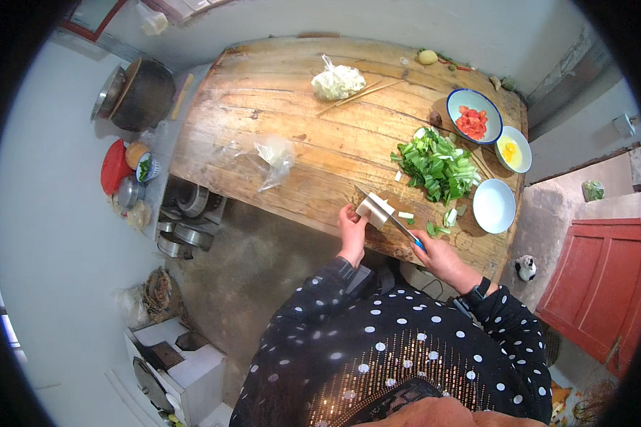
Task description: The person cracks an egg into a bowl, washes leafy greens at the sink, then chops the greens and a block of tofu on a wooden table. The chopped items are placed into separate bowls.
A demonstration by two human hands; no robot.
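Observation:
Near the front edge of the wooden table point(310, 197), my left hand point(353, 229) holds a white block point(371, 216), perhaps tofu, with its fingertips at the block's left side. My right hand point(442, 259) grips the blue handle of a kitchen knife point(403, 229), whose blade lies across the block. A pile of chopped leafy greens point(439, 165) sits beyond and to the right, with small pale stem pieces point(405, 215) beside the block. An empty white bowl point(494, 206) stands right of the greens.
Toward the back right are a blue-rimmed bowl point(454, 101) of cut tomato and a bowl point(522, 155) with egg yolks. A tied bag of white food point(339, 82) lies by chopsticks point(374, 92); a clear plastic bag point(275, 160) lies left. Pots point(149, 96) stand on the left counter.

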